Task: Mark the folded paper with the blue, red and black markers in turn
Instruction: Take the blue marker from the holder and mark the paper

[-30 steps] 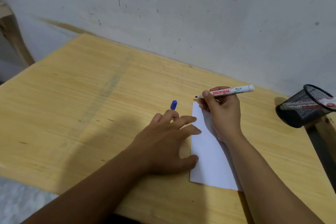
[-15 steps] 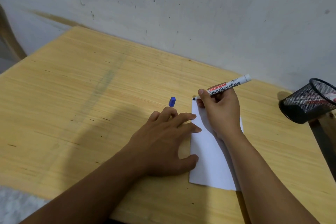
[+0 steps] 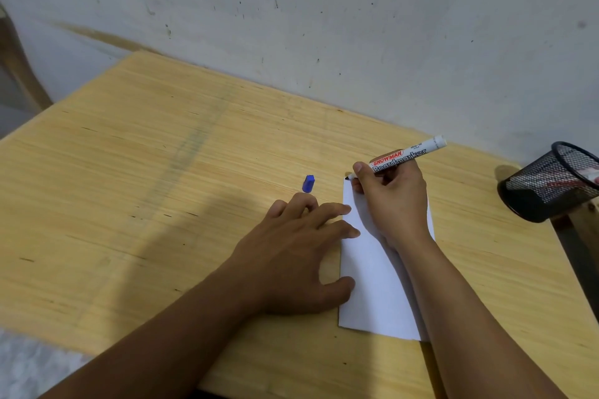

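A pale wood table (image 3: 162, 172) fills the lower frame, a grey streak running across its grain. Behind it a speckled grey-white wall (image 3: 324, 10) spans the top. A wooden post (image 3: 19, 68) leans at far left.

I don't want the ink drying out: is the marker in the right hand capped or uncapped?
Uncapped. The marker shows its bare tip at the paper's top corner, and a blue cap lies apart on the table.

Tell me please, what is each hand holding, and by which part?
Right hand grips the white Snowman boardmarker near its tip; left hand holds nothing.
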